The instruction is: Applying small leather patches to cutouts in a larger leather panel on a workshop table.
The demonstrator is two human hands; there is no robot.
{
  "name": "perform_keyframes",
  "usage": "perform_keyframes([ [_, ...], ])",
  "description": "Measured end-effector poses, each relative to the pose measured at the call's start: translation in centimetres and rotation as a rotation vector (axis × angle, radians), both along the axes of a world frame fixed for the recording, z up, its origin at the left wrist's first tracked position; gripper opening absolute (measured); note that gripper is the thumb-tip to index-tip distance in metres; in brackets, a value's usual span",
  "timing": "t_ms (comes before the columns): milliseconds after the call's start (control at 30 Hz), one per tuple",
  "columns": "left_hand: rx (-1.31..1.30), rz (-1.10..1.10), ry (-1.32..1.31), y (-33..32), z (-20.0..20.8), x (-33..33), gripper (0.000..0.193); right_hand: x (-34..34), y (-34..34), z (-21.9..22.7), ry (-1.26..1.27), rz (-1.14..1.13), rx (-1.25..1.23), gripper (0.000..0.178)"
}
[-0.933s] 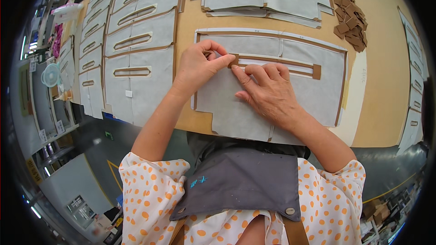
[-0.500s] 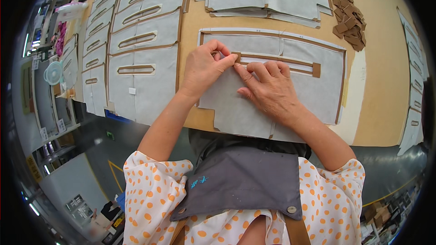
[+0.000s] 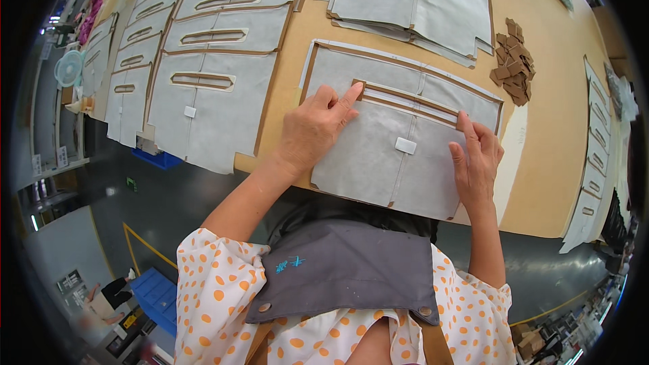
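Note:
A light grey fabric panel with brown edging lies in front of me. Across it runs a long narrow slot framed in brown strips, and a small white label sits below. My left hand presses its stretched index fingertip on the brown tab at the slot's left end, the other fingers curled. At the slot's right end, the fingertips of my right hand touch the other brown tab, which they mostly cover. The right thumb stands apart from the fingers. Neither hand grips anything.
Stacked grey panels lie beyond the worked panel. Overlapping rows of slotted panels cover the table's left side. A heap of small brown pieces sits at the right, and more slotted panels lie along the table's right edge.
My right hand has moved right, from beside the left fingers to the slot's right end. My left hand has gone from a pinch to pressing with the index finger. The white label has come into view.

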State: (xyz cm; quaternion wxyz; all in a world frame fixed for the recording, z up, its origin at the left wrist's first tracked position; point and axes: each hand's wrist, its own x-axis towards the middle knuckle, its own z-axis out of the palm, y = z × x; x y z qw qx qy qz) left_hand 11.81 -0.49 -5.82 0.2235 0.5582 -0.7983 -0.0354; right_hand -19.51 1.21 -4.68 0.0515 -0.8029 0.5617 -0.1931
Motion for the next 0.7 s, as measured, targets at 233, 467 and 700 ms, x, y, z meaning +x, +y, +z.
perform_keyframes([
  [233, 0.016, 0.004, -0.06, -0.2, 0.1, -0.8, 0.045, -0.9, 1.0, -0.6, -0.03, -0.134, 0.035, 0.05],
  [467, 0.049, 0.036, -0.113, 0.3, 0.2, -1.4, 0.045, -0.7, 1.0, -1.3, -0.019, -0.134, -0.013, 0.052],
  [700, 0.041, 0.046, -0.103, 0.5, -0.1, -1.1, 0.046, 0.1, 1.3, -1.3, 0.095, -0.152, 0.026, 0.057],
])
